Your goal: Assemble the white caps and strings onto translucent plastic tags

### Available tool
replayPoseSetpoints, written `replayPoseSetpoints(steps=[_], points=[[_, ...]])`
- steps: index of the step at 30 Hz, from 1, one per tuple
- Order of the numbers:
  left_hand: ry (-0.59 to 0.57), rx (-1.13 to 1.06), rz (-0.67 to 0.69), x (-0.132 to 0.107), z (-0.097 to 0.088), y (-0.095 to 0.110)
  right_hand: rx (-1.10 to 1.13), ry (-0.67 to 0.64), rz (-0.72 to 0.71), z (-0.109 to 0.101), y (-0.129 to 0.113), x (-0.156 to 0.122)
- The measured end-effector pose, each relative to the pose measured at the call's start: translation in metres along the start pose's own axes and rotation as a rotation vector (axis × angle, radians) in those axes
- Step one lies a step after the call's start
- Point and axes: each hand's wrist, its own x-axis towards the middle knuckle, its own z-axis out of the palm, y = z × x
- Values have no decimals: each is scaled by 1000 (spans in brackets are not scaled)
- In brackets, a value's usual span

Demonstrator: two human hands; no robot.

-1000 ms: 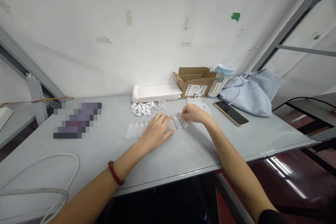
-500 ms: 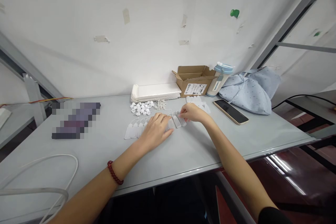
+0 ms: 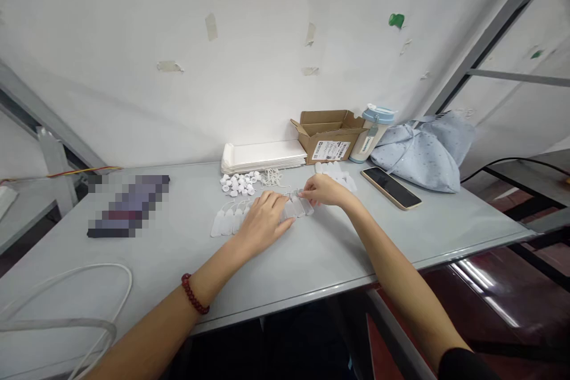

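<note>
A row of translucent plastic tags point(image 3: 228, 221) with thin white string loops lies on the grey table. My left hand point(image 3: 263, 214) rests palm down over the middle of the row, fingers stretched out, hiding some tags. At the row's right end my right hand point(image 3: 324, 190) pinches the upper end of a tag point(image 3: 307, 207); its fingertips partly cover the spot. Behind my left hand sit a pile of small white plastic caps point(image 3: 240, 182) and a tangle of white strings point(image 3: 271, 177). More translucent tags point(image 3: 350, 183) lie beyond my right hand.
Along the wall stand a stack of white trays point(image 3: 265, 155), an open cardboard box point(image 3: 332, 142) and a cup with a blue lid point(image 3: 371, 133). A phone point(image 3: 390, 188) and a blue cloth bag point(image 3: 423, 154) lie at right. White cables point(image 3: 120, 265) curve at left, near a pixelated item point(image 3: 133, 205).
My right hand has shifted slightly left, drawing the end tag closer to its neighbour. My left hand stays in place over the row.
</note>
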Motion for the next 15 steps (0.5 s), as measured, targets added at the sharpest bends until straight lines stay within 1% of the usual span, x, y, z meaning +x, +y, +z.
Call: replayPoseSetpoints(steps=[3, 6, 8, 10, 12, 15], points=[[16, -4, -7, 0, 0, 0, 64, 76, 13, -5, 11, 5], [39, -5, -14, 1, -1, -1, 75, 230, 23, -13, 23, 9], [50, 2, -35, 1, -1, -3, -10, 349, 36, -17, 32, 12], [66, 18, -81, 3, -3, -6, -147, 443, 58, -20, 40, 15], [90, 46, -157, 5, -5, -12, -263, 479, 74, -22, 47, 17], [102, 86, -266, 9, -10, -22, -349, 459, 74, -22, 53, 19]])
